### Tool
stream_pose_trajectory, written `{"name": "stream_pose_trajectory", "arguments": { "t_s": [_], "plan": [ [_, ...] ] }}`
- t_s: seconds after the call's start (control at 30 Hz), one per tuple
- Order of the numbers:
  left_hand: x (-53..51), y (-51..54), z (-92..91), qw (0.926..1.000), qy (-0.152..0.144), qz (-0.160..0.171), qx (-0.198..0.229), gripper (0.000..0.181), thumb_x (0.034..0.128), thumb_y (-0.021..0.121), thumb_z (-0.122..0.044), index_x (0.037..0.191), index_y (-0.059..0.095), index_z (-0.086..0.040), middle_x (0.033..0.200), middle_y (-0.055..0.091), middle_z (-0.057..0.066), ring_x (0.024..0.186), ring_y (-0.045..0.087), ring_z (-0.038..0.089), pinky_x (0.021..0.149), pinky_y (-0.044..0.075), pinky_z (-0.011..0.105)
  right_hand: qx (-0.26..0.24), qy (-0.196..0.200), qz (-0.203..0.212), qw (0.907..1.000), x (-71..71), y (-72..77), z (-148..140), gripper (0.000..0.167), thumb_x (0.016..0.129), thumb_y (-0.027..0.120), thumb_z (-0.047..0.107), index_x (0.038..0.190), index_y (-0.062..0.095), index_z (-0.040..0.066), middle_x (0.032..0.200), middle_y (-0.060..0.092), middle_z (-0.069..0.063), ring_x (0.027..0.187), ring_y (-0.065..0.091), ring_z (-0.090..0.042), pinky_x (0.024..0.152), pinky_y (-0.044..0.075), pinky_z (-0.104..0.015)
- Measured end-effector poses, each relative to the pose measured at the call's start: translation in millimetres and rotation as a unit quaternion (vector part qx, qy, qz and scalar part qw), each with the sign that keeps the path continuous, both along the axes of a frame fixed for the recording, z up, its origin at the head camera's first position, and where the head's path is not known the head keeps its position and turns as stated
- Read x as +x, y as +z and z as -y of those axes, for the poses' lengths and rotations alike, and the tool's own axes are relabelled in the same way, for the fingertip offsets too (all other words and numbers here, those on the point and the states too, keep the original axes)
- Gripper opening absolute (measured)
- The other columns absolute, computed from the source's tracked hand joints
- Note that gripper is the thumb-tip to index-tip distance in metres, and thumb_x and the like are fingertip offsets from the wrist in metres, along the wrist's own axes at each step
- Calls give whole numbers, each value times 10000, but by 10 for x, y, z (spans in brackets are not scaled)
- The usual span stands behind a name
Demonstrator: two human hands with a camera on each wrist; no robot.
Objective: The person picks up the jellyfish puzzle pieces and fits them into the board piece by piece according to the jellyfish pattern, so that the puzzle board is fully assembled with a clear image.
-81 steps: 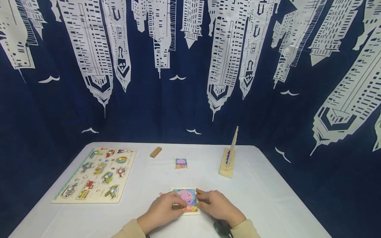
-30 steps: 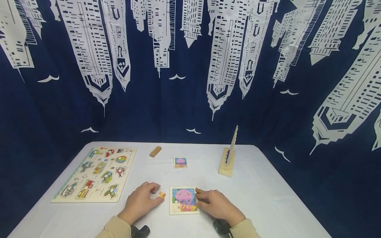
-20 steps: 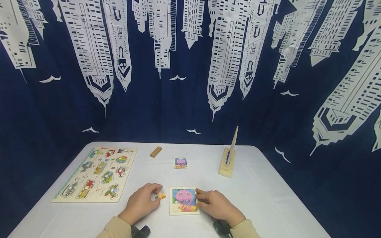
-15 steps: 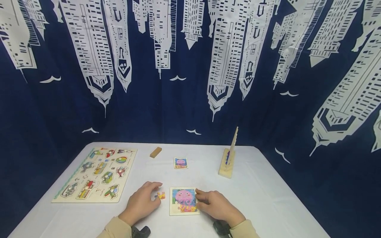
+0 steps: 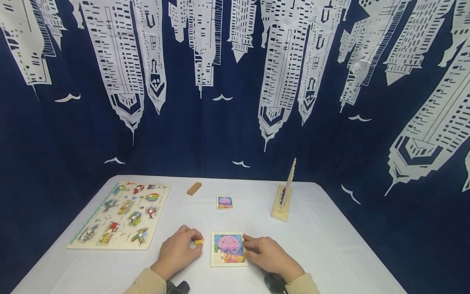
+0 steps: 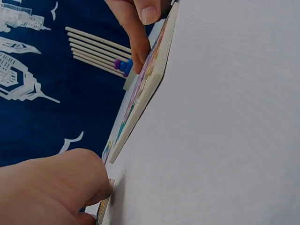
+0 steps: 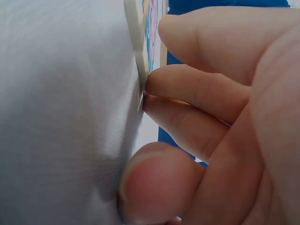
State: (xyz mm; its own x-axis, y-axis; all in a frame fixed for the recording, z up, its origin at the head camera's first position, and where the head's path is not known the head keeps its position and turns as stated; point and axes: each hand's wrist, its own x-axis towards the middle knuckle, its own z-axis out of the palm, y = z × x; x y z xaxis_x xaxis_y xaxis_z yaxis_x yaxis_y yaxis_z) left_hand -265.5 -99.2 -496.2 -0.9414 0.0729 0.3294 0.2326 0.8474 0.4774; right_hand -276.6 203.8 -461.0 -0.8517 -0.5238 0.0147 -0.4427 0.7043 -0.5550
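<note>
My left hand [image 5: 178,250] pinches a small yellow jigsaw piece [image 5: 198,242] just left of the puzzle board. In the left wrist view, the piece [image 6: 105,206] stands on edge under my curled fingers, partly hidden. The square wooden jigsaw board [image 5: 216,263] lies flat, showing a pink jellyfish, with a bare patch at its lower left. At its right side is my right hand [image 5: 268,254], its fingers touching the edge near the upper corner. Seen from the right wrist, the relaxed fingertips [image 7: 154,84] rest against the board's edge, and the thumb [image 7: 161,185] stays apart from it.
Behind the board lies a small jellyfish picture card [image 5: 225,202]. A wooden block [image 5: 194,188] is at the back. A knobbed vehicle puzzle board [image 5: 121,216] covers the table's left part. To the right stands a wooden peg rack [image 5: 282,208] with blue and purple beads.
My left hand has moved off the jigsaw board to the left, touched the loose piece and now pinches it, tipped up. The right hand has stayed at the board's edge.
</note>
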Motion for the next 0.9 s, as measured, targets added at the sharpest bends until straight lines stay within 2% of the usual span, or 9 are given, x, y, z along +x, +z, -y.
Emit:
{"name": "stream_pose_trajectory", "arguments": {
  "t_s": [0.17, 0.33, 0.47, 0.6, 0.7, 0.8, 0.9],
  "plan": [
    [3, 6, -12, 9999, -139, 0, -32, 206, 793, 807, -312, 991, 746, -306, 942, 572, -114, 656, 478, 20, 544, 407, 238, -11, -36, 56, 10000, -12, -5, -4, 396, 967, 699, 331, 1279, 724, 88, 1450, 613, -58, 1359, 557, -343, 1069, 446, -596],
    [30, 10, -31, 9996, 174, -213, -52, 377, 765, 875, -453, 1031, 720, -234, 885, 549, -83, 588, 441, 40, 490, 370, 238, 12, -45, 94, 9999, -21, -22, -4, 398, 966, 699, 342, 1278, 726, 96, 1449, 615, -52, 1357, 559, -345, 1072, 439, -605],
    [42, 14, -46, 9992, 290, -291, -11, 344, 771, 883, -402, 1017, 719, -226, 836, 568, -112, 579, 431, 22, 488, 365, 234, 17, -39, 83, 10000, -18, -17, -6, 401, 962, 703, 341, 1273, 727, 89, 1450, 614, -60, 1351, 563, -359, 1067, 436, -619],
    [42, 12, -51, 9992, 214, -311, 102, 314, 777, 881, -311, 1041, 727, -237, 859, 616, -135, 614, 474, 7, 506, 384, 223, -39, -30, 115, 9999, -12, -8, -7, 415, 964, 701, 344, 1275, 721, 70, 1459, 605, -63, 1351, 566, -353, 1071, 435, -613],
    [32, 13, -38, 9993, 159, -277, 181, 347, 771, 883, -288, 1077, 724, -247, 899, 665, -123, 682, 562, 31, 533, 415, 231, -52, 6, 91, 9999, -5, 6, -5, 419, 964, 703, 344, 1276, 720, 66, 1459, 604, -68, 1346, 570, -357, 1068, 437, -614],
    [19, 19, -22, 9995, 94, -179, 261, 373, 773, 877, -277, 1111, 722, -247, 930, 700, -103, 764, 638, 76, 571, 455, 255, -43, 39, 69, 10000, 4, 19, -3, 420, 962, 708, 342, 1276, 718, 63, 1457, 604, -76, 1340, 573, -364, 1063, 439, -618],
    [12, 26, -8, 9994, 65, -73, 319, 377, 782, 871, -269, 1128, 723, -244, 927, 700, -110, 784, 647, 84, 591, 472, 273, -48, 45, 77, 9999, 4, 31, 3, 424, 962, 707, 348, 1278, 717, 66, 1460, 602, -74, 1346, 569, -358, 1066, 437, -613]
  ]
}}
